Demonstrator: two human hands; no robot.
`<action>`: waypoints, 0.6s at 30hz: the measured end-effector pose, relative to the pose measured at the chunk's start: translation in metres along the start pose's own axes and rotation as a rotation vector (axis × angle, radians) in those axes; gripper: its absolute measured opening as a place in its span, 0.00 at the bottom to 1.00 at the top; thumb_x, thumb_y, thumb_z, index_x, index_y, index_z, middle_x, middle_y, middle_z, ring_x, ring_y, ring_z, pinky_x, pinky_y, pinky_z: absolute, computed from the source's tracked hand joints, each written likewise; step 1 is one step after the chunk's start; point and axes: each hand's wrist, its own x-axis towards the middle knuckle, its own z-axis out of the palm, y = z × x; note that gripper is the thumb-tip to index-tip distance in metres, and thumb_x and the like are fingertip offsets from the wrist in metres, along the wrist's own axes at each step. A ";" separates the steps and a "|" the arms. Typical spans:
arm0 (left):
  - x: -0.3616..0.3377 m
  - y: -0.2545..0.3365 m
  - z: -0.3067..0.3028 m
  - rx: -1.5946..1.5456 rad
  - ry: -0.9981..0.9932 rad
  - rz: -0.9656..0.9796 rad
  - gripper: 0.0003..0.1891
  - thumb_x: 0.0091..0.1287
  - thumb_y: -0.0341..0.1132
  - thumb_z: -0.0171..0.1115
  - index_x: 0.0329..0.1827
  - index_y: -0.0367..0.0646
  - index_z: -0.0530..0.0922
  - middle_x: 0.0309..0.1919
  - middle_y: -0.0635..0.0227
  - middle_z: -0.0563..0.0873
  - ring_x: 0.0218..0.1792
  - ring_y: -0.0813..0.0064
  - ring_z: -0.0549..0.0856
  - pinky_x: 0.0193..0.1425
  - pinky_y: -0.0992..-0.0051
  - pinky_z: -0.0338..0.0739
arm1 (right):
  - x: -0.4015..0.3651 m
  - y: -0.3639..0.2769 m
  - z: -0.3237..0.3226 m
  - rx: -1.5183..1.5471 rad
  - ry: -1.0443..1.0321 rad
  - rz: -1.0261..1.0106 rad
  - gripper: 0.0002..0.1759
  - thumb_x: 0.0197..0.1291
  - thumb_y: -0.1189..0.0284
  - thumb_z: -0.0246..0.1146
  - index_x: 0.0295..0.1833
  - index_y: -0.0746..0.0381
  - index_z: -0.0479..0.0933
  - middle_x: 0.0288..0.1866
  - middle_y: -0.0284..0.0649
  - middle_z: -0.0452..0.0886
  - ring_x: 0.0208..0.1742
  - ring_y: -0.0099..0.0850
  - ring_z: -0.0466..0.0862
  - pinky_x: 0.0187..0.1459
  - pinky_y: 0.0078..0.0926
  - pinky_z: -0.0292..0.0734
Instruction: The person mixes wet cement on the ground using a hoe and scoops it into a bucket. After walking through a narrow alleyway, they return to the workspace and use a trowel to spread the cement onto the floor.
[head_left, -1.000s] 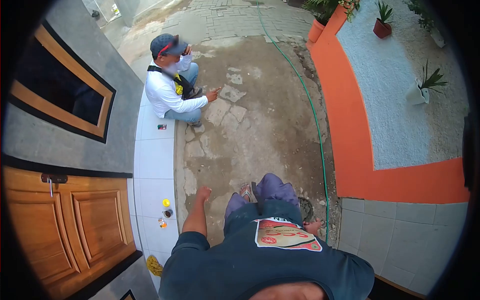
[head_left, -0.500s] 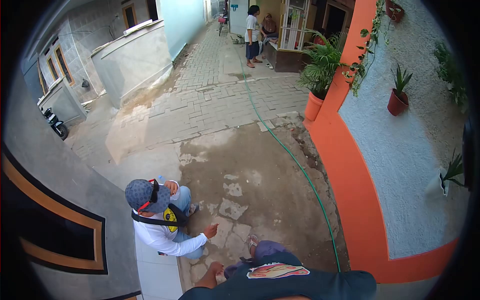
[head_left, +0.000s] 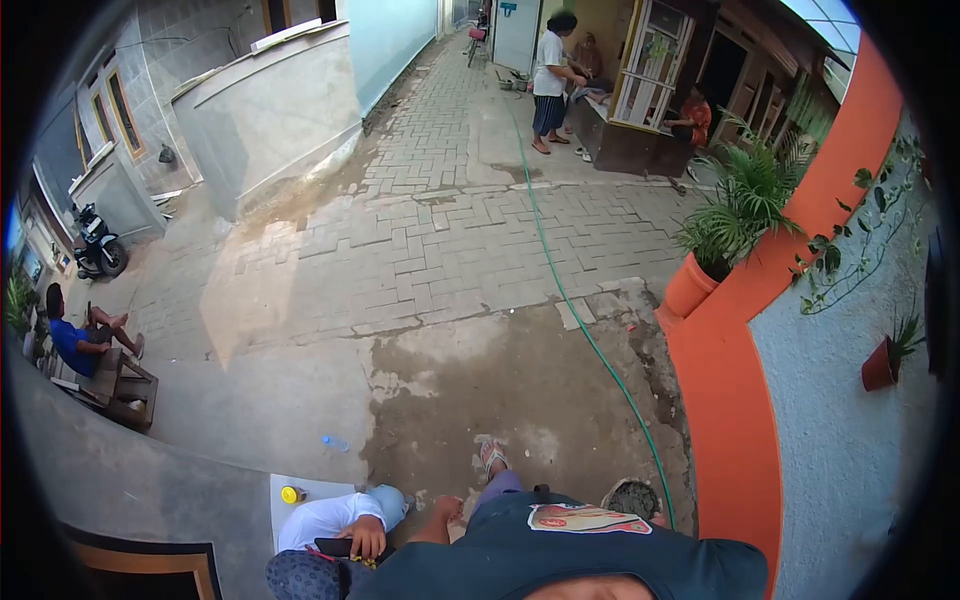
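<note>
Left hand [head_left: 447,507] down by the knee [head_left: 497,492], nothing seen in it.

The knee is bent up at the bottom of the view, with the sandal [head_left: 490,455] on the cracked ground [head_left: 520,400]. The hand lies just beside it, too small to tell whether wide or curled. Close on the left a seated person's hand [head_left: 367,540] holds a phone [head_left: 335,547]. A yellow cap [head_left: 290,494] sits on white tile, and a green hose [head_left: 590,335] runs past.

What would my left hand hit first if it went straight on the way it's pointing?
Probably the bare concrete ground just ahead: your left hand points between the seated person's knee and your sandalled foot. Depth is unclear.
</note>
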 end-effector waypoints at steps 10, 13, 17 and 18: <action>0.088 0.395 -0.186 -0.201 0.383 0.361 0.07 0.64 0.32 0.63 0.42 0.42 0.81 0.25 0.67 0.83 0.23 0.76 0.82 0.28 0.74 0.78 | -0.049 0.045 0.340 -0.057 0.070 -0.015 0.25 0.57 0.47 0.60 0.39 0.58 0.65 0.35 0.42 0.71 0.37 0.39 0.72 0.41 0.44 0.70; 0.143 0.445 -0.248 -0.217 0.429 0.383 0.07 0.65 0.32 0.62 0.43 0.42 0.80 0.24 0.68 0.82 0.23 0.76 0.82 0.26 0.74 0.77 | -0.052 0.064 0.453 -0.061 0.080 -0.011 0.26 0.56 0.47 0.61 0.40 0.58 0.65 0.35 0.42 0.71 0.38 0.40 0.72 0.41 0.45 0.70; 0.247 0.410 -0.345 0.056 0.585 0.133 0.07 0.63 0.34 0.57 0.36 0.44 0.81 0.26 0.65 0.84 0.25 0.70 0.85 0.30 0.70 0.80 | -0.071 0.085 0.621 -0.062 0.074 0.013 0.27 0.55 0.46 0.62 0.41 0.59 0.66 0.36 0.43 0.71 0.38 0.41 0.72 0.41 0.46 0.70; 0.214 0.439 -0.342 -0.176 0.528 -0.112 0.08 0.64 0.36 0.54 0.36 0.47 0.82 0.29 0.66 0.86 0.31 0.69 0.87 0.33 0.66 0.82 | -0.078 0.087 0.656 -0.071 0.079 0.017 0.28 0.54 0.46 0.62 0.41 0.60 0.66 0.37 0.43 0.71 0.38 0.41 0.72 0.41 0.46 0.70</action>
